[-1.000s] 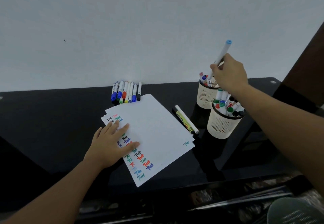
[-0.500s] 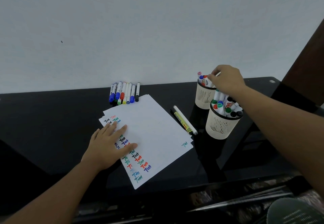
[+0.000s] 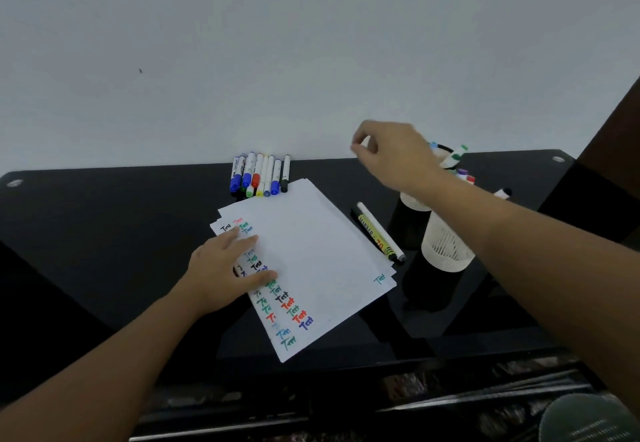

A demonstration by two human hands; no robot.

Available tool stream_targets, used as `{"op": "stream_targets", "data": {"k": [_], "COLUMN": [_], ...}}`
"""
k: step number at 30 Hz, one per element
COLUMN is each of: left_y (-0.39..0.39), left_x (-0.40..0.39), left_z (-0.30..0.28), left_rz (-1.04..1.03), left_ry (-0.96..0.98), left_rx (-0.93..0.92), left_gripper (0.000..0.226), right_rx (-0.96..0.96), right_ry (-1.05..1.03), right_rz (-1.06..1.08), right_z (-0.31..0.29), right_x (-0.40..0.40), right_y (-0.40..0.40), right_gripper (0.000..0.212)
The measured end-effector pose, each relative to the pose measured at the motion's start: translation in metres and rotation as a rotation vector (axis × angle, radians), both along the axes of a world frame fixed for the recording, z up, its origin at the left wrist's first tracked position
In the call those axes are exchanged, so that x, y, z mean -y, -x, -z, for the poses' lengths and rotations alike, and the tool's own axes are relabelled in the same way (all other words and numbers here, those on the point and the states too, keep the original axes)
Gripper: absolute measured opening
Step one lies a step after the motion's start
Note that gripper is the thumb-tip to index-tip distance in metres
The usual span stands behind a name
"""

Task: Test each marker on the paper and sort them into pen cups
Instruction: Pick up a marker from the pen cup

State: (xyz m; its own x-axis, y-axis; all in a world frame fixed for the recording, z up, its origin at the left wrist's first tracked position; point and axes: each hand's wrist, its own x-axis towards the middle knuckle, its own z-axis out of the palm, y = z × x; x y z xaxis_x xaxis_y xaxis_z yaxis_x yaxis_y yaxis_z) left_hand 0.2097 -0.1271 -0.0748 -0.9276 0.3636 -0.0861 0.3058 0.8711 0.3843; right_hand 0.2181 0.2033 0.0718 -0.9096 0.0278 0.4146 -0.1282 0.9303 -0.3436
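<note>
Flat on the stack of white paper [image 3: 311, 261], the left hand [image 3: 225, 275] presses down with straight fingers spread over rows of handwritten test words in black, red, green and blue; its grip is released and holds nothing. Most of the top sheet is blank, with one small green mark near its right corner. The sheets lie fanned on a black glossy tabletop [image 3: 104, 233], angled so that their far corner points toward a row of markers [image 3: 260, 175] laid side by side near the wall, caps in blue, red, green, yellow and black. Just beside the right edge of the paper lie two more pens, a white marker [image 3: 379, 230] and a dark one with a yellow label touching it. Over to the right, the right hand [image 3: 393, 157] hangs in the air above the tabletop, blurred by motion, fingers loosely curled with the fingertips close to the thumb; whether that grip holds anything I cannot tell. Partly hidden behind its wrist and forearm stand two white slotted pen cups [image 3: 446, 254], one behind the other, with several capped markers sticking out of them.
</note>
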Motion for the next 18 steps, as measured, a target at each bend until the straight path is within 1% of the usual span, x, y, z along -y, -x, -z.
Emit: {"op": "stream_targets", "data": {"k": [2,4,8,11,16,18], "left_y": [-0.001,-0.004,-0.004,-0.003,-0.001,-0.001], "left_x": [0.003,0.004,-0.002,0.002,0.008,0.009], "left_z": [0.005,0.009,0.009,0.010,0.013,0.014], "left_rz": [0.013,0.018,0.012,0.001,-0.004,-0.005], "left_ry": [0.025,0.020,-0.026,-0.049,-0.030,-0.027], "left_rx": [-0.047,-0.092,-0.100,-0.102,-0.077,-0.071], "left_gripper": [0.102,0.101,0.094,0.094,0.096,0.096], "right_rx": [0.096,0.196,0.332,0.362,0.392,0.382], "right_ry": [-0.081,-0.160,-0.248,-0.311,-0.394,-0.425], "right_rz": [-0.099,-0.154,-0.163,-0.156,-0.153,-0.162], "right_z": [0.017,0.039,0.079,0.095,0.110,0.115], "right_x": [0.022,0.038,0.052,0.062,0.082,0.087], "right_y": [0.010,0.025,0.054,0.078,0.113,0.123], "right_gripper": [0.014,0.023,0.042,0.051,0.068,0.069]}}
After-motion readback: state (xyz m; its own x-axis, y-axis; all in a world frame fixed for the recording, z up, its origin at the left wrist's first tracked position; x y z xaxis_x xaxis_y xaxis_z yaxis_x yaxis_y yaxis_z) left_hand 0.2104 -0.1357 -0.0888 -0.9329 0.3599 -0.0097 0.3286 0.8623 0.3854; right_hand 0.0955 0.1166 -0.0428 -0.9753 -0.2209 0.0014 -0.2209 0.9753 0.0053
